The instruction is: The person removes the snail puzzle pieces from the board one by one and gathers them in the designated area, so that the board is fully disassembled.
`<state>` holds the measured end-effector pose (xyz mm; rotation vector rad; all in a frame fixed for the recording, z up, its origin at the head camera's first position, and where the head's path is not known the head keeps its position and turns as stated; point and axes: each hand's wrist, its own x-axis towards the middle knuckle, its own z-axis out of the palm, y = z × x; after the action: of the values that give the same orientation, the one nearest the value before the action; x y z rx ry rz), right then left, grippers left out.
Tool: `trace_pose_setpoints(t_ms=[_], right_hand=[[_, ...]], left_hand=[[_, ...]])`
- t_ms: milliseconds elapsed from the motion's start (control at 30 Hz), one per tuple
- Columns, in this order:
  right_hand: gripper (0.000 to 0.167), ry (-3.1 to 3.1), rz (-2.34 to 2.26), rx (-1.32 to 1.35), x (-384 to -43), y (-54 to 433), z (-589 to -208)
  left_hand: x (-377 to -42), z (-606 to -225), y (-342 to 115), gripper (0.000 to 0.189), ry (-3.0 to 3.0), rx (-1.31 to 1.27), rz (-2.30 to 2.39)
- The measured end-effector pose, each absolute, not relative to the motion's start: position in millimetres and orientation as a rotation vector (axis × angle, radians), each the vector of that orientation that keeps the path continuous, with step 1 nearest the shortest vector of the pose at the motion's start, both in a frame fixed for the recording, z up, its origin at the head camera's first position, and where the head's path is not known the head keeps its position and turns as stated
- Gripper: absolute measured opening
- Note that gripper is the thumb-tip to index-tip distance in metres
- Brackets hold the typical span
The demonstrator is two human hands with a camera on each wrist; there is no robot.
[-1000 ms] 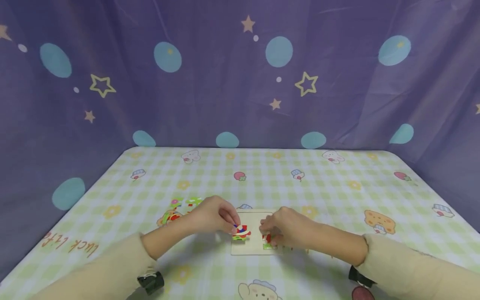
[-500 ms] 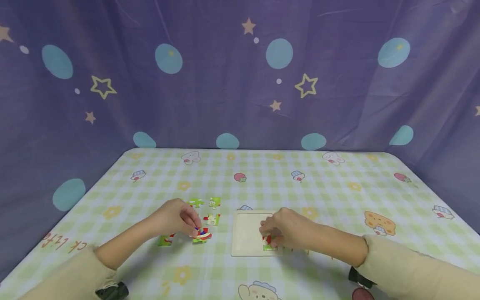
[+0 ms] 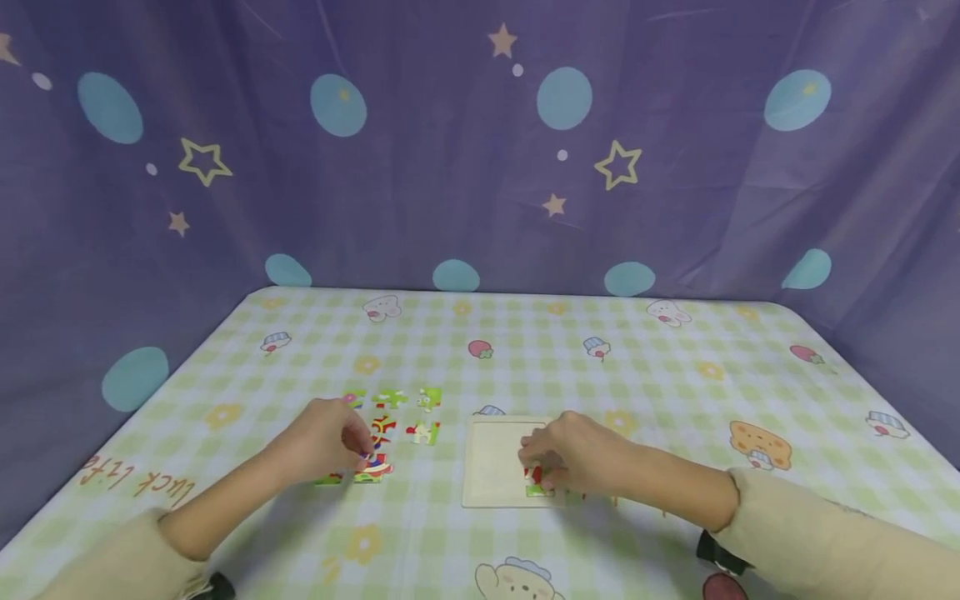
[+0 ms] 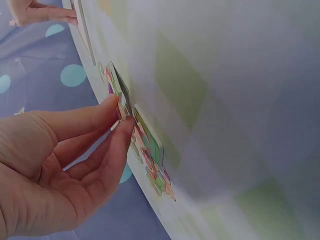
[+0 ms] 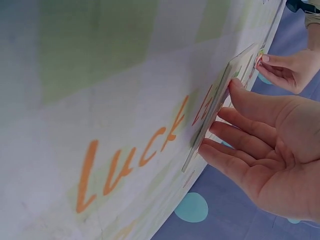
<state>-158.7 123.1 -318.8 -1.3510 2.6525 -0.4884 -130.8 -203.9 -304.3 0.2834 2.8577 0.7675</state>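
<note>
My left hand [image 3: 322, 437] pinches a jigsaw puzzle piece [image 3: 377, 468] printed in red, blue and green, between thumb and fingers. The left wrist view shows this held piece [image 4: 119, 82] tilted, close beside another piece [image 4: 149, 139] on the cloth. Several loose puzzle pieces [image 3: 423, 433] lie around and beyond that hand, some partly hidden by it. To the right, a pale, shallow puzzle tray [image 3: 491, 471] lies flat. My right hand [image 3: 585, 454] rests on its right side, fingertips and thumb touching it. A red and green piece [image 3: 536, 485] sits in the tray's near right corner, partly covered by the thumb.
A green-and-white checked tablecloth [image 3: 525, 375] with printed pictures and lettering covers the table. Behind the table's far edge hangs a purple curtain [image 3: 450, 208] with stars and blue ovals.
My left hand has carried the puzzle piece leftward from over the tray to among the loose pieces, lowering it close to the cloth. My right hand has stayed on the tray.
</note>
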Motion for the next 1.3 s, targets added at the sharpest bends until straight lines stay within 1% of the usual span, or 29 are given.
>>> trace_pose_setpoints(t_ms=[67, 167, 300, 400, 633, 733, 767, 900, 967, 1100, 1300], right_hand=[[0.023, 2.651, -0.489, -1.349, -158, 123, -318], [0.021, 2.64, -0.486, -1.354, -158, 124, -317], [0.012, 2.611, -0.48, -1.362, -157, 125, -314], [0.012, 2.591, -0.468, -1.378, -157, 126, -311], [0.02, 2.563, -0.483, -1.372, -159, 128, -311], [0.014, 2.564, -0.516, -1.318, -159, 130, -311], [0.019, 2.571, -0.517, -1.296, -159, 131, -312], [0.054, 2.633, -0.466, -1.203, -158, 135, -312], [0.065, 2.66, -0.404, -1.152, -156, 138, -312], [0.078, 2.681, -0.335, -1.081, -156, 141, -313], [0.081, 2.654, -0.385, -1.076, -158, 143, -313]], left_hand=[[-130, -304, -203, 0.012, 2.862, 0.271, 0.76], [-129, -302, -202, 0.012, 2.88, 0.262, 0.733], [-132, -297, -201, 0.011, 2.925, 0.328, 0.702], [-135, -292, -195, 0.013, 2.931, 0.381, 0.713], [-139, -288, -163, 0.017, 2.83, 0.498, 0.845], [-141, -292, -147, 0.019, 2.783, 0.564, 0.882], [-141, -294, -140, 0.019, 2.767, 0.578, 0.887], [-141, -301, -115, 0.019, 2.7, 0.667, 0.895], [-141, -305, -103, 0.019, 2.662, 0.703, 0.888], [-141, -308, -81, 0.022, 2.615, 0.753, 0.853], [-140, -312, -62, 0.02, 2.64, 0.842, 0.776]])
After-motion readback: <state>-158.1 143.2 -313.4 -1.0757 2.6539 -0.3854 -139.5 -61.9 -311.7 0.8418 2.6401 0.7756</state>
